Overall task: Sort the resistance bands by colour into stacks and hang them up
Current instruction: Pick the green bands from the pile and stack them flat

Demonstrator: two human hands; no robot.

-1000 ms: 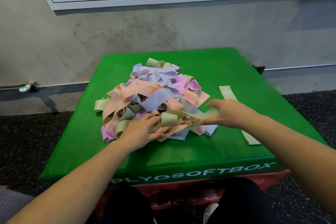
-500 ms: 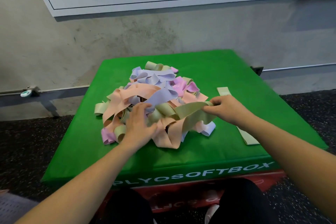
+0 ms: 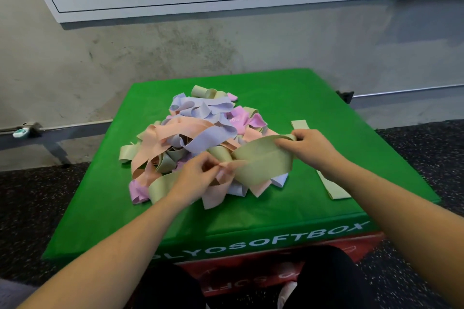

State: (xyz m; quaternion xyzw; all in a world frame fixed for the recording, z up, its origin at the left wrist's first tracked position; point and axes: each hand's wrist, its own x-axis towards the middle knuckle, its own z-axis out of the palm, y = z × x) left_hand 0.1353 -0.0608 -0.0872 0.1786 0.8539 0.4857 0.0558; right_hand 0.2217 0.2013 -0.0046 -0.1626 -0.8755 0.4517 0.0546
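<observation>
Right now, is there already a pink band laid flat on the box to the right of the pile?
No, the only band lying flat right of the pile is an olive-green band, on the green box.

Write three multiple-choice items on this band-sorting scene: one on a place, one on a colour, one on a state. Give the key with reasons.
1. Where does the flat green band lie?
A. on the floor
B. on the box, right of the pile
C. on the whiteboard

2. What colour is the box top?
A. green
B. blue
C. yellow

3. What is the right hand doing?
A. resting empty
B. pressing the wall
C. gripping a green loop

Key: 1 B, it lies on the box top beside the pile. 2 A, the top is bright green. 3 C, its fingers pinch the loop, which the left hand also holds.
</observation>
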